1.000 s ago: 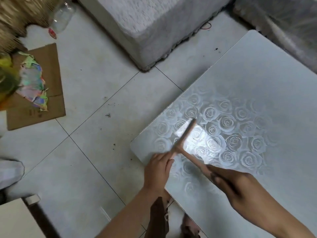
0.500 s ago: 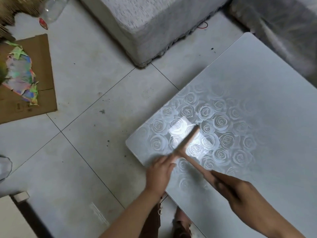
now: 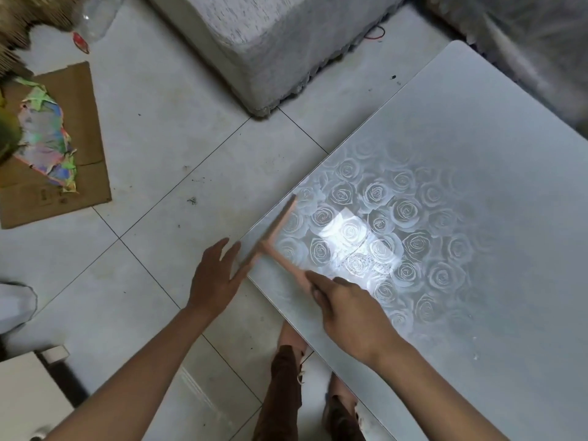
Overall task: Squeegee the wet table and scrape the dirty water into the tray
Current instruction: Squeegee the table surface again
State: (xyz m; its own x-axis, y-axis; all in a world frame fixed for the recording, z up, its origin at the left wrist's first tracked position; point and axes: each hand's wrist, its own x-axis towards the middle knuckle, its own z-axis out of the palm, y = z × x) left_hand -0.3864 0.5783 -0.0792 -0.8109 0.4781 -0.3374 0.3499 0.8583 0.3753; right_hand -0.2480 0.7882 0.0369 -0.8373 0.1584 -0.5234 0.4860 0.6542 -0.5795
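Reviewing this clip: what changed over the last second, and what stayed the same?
The squeegee slid leftward across the table until its blade lies along the table's left edge. The left hand opened, its fingers now straight beside the blade's near end. The right hand kept its grip on the handle.

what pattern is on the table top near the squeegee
A pale grey-white rose print covers that part of the table, clearest in the head view beside the pink squeegee.

We were in somebody's home, a living room by the look of it: pale tiled floor (image 3: 159, 138), a low rose-patterned table (image 3: 477, 154), a grey upholstered block (image 3: 270, 43) beside it, and flattened cardboard (image 3: 90, 181) with a crumpled colourful wrapper (image 3: 44, 135) on it.
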